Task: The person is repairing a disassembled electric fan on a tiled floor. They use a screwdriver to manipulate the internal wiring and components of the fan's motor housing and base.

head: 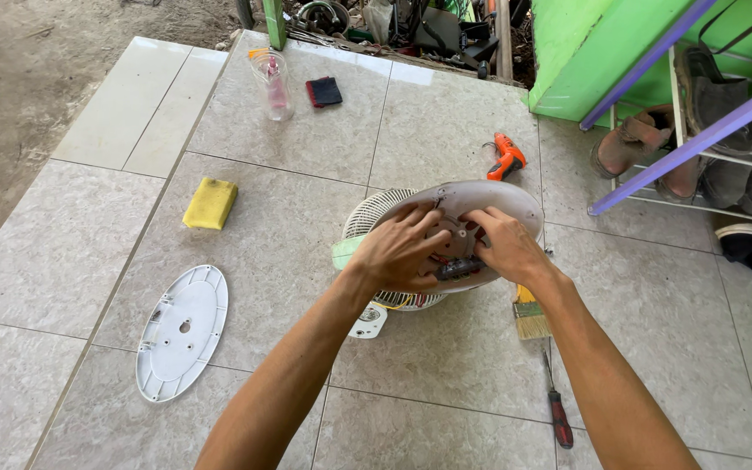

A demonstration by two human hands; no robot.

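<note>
A small white fan lies on the tiled floor with its oval base (489, 198) turned up toward me. Its round grille (367, 213) shows behind the base at the left. Both my hands are on the open underside of the base. My left hand (398, 252) has its fingers curled into the cavity where dark parts and wires sit. My right hand (505, 244) grips the same spot from the right. The parts under my fingers are mostly hidden.
A white oval cover plate (182, 331) lies at the left, a yellow sponge (211, 203) beyond it. An orange drill (506, 157), a paintbrush (529, 315) and a red-handled screwdriver (559, 413) lie right. A clear cup (272, 83) and shoe rack (707, 130) stand farther back.
</note>
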